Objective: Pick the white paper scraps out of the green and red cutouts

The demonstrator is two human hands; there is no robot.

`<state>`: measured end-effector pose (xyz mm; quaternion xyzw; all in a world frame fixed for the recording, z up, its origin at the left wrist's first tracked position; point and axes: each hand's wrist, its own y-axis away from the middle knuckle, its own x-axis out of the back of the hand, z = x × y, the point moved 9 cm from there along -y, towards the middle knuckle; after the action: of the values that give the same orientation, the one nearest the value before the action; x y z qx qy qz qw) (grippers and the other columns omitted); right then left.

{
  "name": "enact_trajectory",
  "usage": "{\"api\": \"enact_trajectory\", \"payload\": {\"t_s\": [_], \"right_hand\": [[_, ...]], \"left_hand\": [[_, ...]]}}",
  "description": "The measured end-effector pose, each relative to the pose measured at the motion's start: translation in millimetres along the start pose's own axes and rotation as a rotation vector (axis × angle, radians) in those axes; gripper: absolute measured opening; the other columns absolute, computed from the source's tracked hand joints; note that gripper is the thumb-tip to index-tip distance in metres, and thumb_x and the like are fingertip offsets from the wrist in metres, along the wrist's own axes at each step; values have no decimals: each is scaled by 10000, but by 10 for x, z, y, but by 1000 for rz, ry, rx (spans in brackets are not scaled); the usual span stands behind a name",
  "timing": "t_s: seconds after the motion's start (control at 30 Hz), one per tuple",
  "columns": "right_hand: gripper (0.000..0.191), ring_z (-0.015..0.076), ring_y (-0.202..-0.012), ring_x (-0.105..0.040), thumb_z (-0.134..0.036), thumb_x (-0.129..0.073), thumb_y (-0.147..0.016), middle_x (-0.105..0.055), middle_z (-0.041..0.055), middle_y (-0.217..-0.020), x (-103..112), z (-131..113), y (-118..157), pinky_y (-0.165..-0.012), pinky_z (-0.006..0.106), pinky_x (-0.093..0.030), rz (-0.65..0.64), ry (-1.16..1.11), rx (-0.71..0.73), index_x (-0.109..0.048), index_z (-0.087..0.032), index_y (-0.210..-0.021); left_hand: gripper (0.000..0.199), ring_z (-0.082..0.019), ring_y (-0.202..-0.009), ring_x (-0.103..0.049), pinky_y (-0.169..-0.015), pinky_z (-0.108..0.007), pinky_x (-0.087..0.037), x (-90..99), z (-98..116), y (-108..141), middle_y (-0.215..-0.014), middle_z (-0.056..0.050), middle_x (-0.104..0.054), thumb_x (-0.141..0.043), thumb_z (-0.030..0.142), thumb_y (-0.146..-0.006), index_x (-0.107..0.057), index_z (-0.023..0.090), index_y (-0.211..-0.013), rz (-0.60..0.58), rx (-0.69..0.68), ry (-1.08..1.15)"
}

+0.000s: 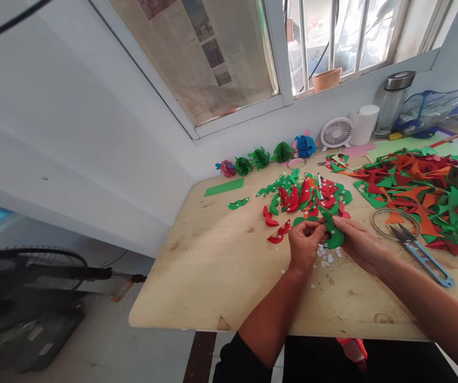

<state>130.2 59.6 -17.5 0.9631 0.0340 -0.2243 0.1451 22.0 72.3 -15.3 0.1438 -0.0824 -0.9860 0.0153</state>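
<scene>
- Two bare hands meet over the table, both clamped on the same work: the left hand (pixel 305 242) pinches its left edge between thumb and fingers, the right hand (pixel 354 236) grips its right side
- Between them, raised just above the tabletop, is one green scalloped paper cutout (pixel 333 238) with small white squares on it; how many layers it has, I cannot tell
- Just below it lie white paper bits (pixel 326 256), a dozen or more, too small to count exactly
- Beside the left hand, two red scalloped cutouts (pixel 280 232) lie apart from the rest
- Beyond the hands, one pile of scalloped cutouts (pixel 300 197) in red, green and orange, overlapping too much to count
- Left of that pile, one lone green cutout (pixel 237 203), and behind it one green paper strip (pixel 224 188)
- Right of the right hand, one pair of thread snips (pixel 424 259), its tips over one large ring (pixel 374 218)
- Past these, one heap of paper offcuts (pixel 432 194), uncountable
- Along the wall, five honeycomb paper figures: one pink (pixel 227 168), three green (pixel 261 158), one blue (pixel 304 146)
- Farther right, one small white fan (pixel 337 133), one white cylinder (pixel 365 126) and one glass bottle (pixel 384 111) with a metal lid
- On the windowsill, one terracotta-coloured pot (pixel 327 80)
</scene>
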Motion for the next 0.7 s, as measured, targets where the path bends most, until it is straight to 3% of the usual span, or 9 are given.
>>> {"api": "enact_trajectory", "payload": {"t_s": [0.5,0.6,0.7], "right_hand": [[313,159,-720,-611,-398,-715,-690,-700,32,-789,-6,-5,-59,-655,258,-476,-65,129,65,-706,-190,-924],[305,156,-699,-626,-396,-716,-685,-703,40,-790,6,-29,-36,-625,246,-491,-41,97,36,-709,-190,-909],[237,148,-691,-636,-355,-713,-696,-705,34,-793,1,-51,-21,-622,238,-509,-50,41,14,-714,-205,-880]], "left_hand": [[192,-106,-472,-534,-501,-226,-419,32,10,-8,-515,5,-596,-709,318,-644,-609,154,-645,22,-80,-98],[202,-88,-466,-484,-487,-209,-381,72,79,-3,-511,30,-546,-700,335,-668,-634,153,-727,28,-136,-134],[197,-112,-587,-536,-578,-225,-423,80,237,24,-645,-3,-601,-674,332,-711,-661,161,-808,-21,-242,-209]]}}
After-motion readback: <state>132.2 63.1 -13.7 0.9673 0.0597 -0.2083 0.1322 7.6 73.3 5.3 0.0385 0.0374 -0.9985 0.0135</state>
